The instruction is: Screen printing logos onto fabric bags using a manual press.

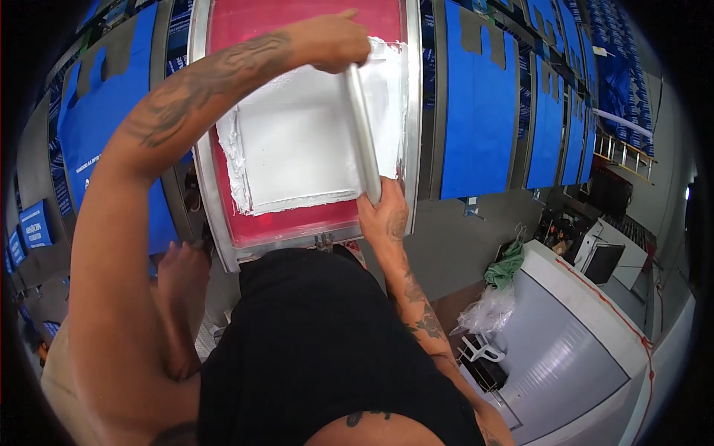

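A screen-printing frame (413, 97) with a metal rim and red-pink mesh lies in front of me. White ink (297, 149) covers the middle of the mesh, thick and ridged along its edges. Across the right part of the ink runs a long silvery squeegee (361, 130), pointing from far to near. My left hand (338, 41) reaches over the frame and is closed around the squeegee's far end. At its near end, by the frame's lower right, my right hand (384, 212) grips it with the fingers wrapped round. The blade's lower edge cannot be made out.
Blue bags (480, 111) lie flat on grey boards to the right, and another blue bag (111, 119) to the left. Close at my left is another person's arm and hand (182, 271). At lower right stand a grey-topped table (554, 349) and crumpled clear plastic (483, 312).
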The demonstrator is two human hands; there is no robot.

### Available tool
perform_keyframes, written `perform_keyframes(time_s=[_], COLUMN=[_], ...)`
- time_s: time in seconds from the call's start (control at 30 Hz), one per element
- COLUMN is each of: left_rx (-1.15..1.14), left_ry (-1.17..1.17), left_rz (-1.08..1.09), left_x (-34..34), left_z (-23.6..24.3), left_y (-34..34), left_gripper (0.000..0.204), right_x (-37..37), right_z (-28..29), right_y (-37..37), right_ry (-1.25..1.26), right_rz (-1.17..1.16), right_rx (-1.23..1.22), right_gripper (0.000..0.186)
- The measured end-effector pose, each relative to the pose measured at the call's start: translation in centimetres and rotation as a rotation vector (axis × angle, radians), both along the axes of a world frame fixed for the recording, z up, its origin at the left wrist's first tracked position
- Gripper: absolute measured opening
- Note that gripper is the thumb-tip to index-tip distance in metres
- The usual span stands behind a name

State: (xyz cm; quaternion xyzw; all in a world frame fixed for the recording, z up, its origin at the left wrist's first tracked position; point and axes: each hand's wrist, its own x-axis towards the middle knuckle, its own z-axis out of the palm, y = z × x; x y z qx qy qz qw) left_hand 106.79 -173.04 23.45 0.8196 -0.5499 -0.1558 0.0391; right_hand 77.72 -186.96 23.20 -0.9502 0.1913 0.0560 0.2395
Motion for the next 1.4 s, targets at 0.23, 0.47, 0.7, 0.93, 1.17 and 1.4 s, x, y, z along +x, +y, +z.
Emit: perform_keyframes(time_s=[0.23,0.47,0.7,0.93,1.17,1.4], left_rx=[-0.185,-0.394,-0.302,-0.263,-0.408,-0.349], left_ry=[0.232,0.27,0.017,0.004,-0.21,-0.111], left_rz=[0.743,1.247,1.5,1.323,0.93,0.883], left_x=[-8.0,-29.0,-32.1,-29.6,-19.8,-31.3], left_z=[4.2,3.6,1.3,-0.1,-5.1,-2.8], left_y=[12.5,11.0,5.9,6.7,9.5,8.9], left_gripper=[0.038,0.039,0.049,0.05,0.053,0.05], right_x=[10.5,26.5,27.8,25.3,13.7,-1.7], right_z=[4.2,5.5,0.7,-2.3,-3.8,-3.6], right_y=[-5.8,2.5,11.8,-0.6,-8.4,-6.8], right_ry=[0.2,0.045,-0.203,-0.201,-0.35,-0.319], right_rz=[0.461,1.462,1.784,1.358,0.858,0.691], right_rx=[0.194,-0.293,-0.282,-0.236,-0.417,-0.285], right_gripper=[0.034,0.028,0.029,0.036,0.035,0.036])
